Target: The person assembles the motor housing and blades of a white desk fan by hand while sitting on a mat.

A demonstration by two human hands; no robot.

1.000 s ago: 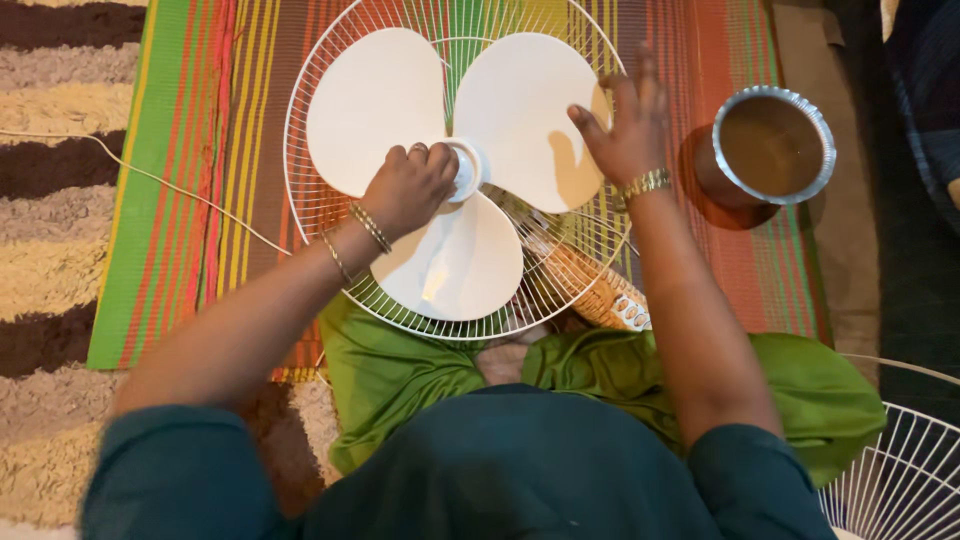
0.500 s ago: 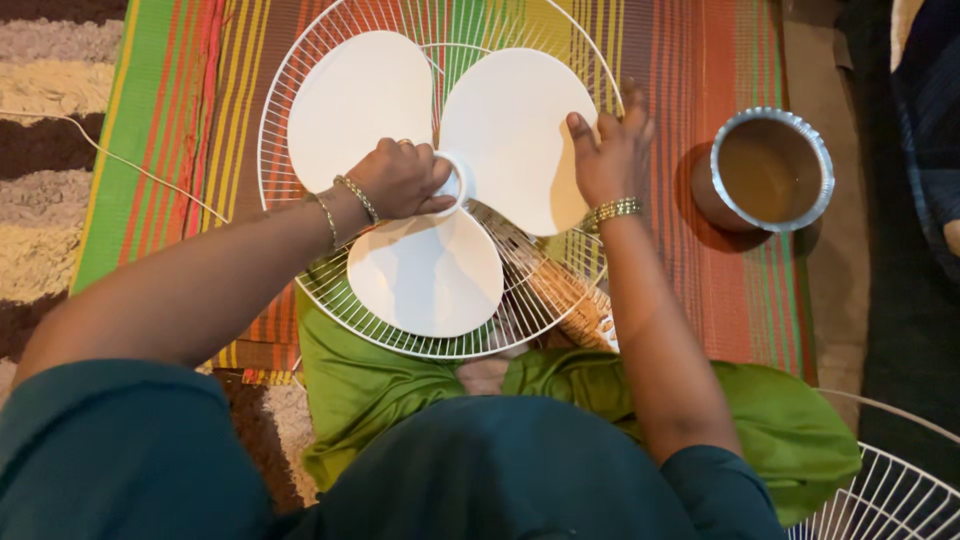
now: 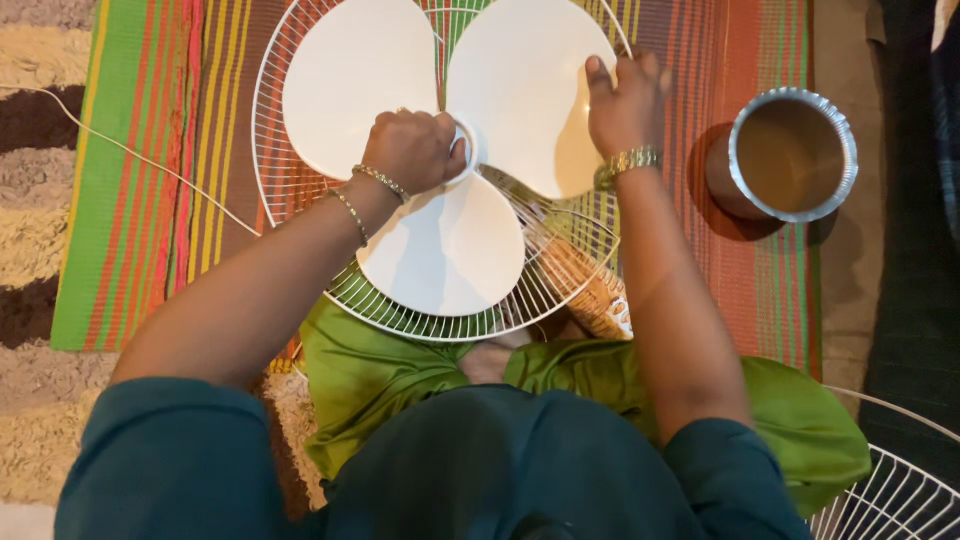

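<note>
A white three-bladed fan blade (image 3: 450, 250) lies in a white wire fan guard (image 3: 300, 190) on a striped mat. My left hand (image 3: 412, 150) is closed around the hub at the centre of the blades. My right hand (image 3: 625, 100) grips the outer edge of the upper right blade, thumb on top. Bangles circle my left wrist and a metal watch my right. My green-clad knees sit just under the guard's near rim.
A round metal pot (image 3: 790, 155) stands on the mat to the right. A second wire fan guard (image 3: 900, 480) shows at the bottom right corner. A white cord (image 3: 120, 150) runs across the mat at left. A woolly brown and cream rug borders the left side.
The view has drawn closer to the fan. My left hand has curled tighter on the hub and my right hand has shifted from flat on the blade to gripping its edge.
</note>
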